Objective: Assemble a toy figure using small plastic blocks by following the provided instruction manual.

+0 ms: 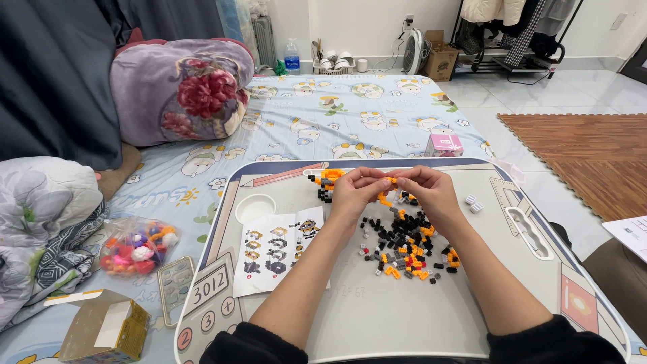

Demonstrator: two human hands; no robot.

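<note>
Pinching a small orange brick [385, 180] between both hands [394, 187] over the bench's [377, 317] far edge risks dropping it among the loose bricks [403, 244].

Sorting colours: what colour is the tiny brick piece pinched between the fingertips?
Orange tiny brick piece, head view.

Single head-worn view, angled down and forward, close over the lap tray [377, 323].

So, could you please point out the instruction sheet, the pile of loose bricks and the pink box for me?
instruction sheet [280, 246], head view, middle of the printed page.
pile of loose bricks [404, 246], head view, centre of the heap.
pink box [445, 143], head view, its top face.
</note>
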